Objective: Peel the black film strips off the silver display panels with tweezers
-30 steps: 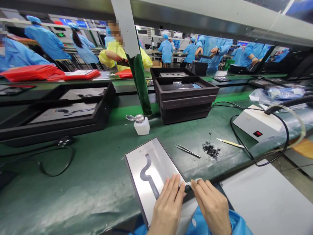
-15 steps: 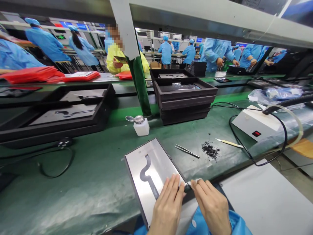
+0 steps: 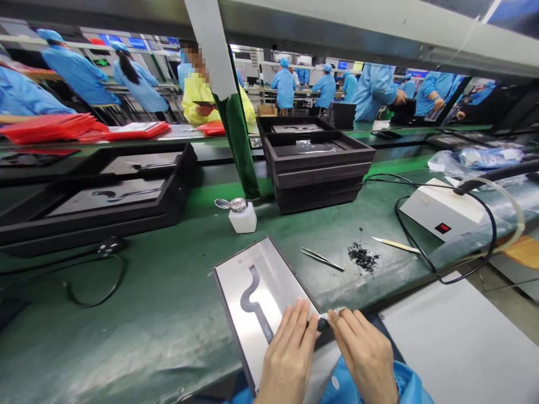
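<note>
A flat silver panel, like a screen module, lies tilted at the front edge of the green bench, with a dark curved ribbon cable across its face. My left hand rests flat on the panel's near right part, fingers stretched out side by side. At the panel's right edge, close to the corner, my right hand is closed in a pinch on a small white wipe. Most of the wipe is hidden by my fingers. Its tip touches the panel's edge.
Tweezers, black scraps and a yellow-handled blade lie beyond my right hand. A white pump bottle stands behind the panel. Black trays are stacked farther back. A white box with cables sits right. Co-workers stand beyond.
My right hand and the wipe have shifted very slightly along the panel's edge. My left hand and the panel stay in place. A co-worker at the back right has lifted a dark object.
</note>
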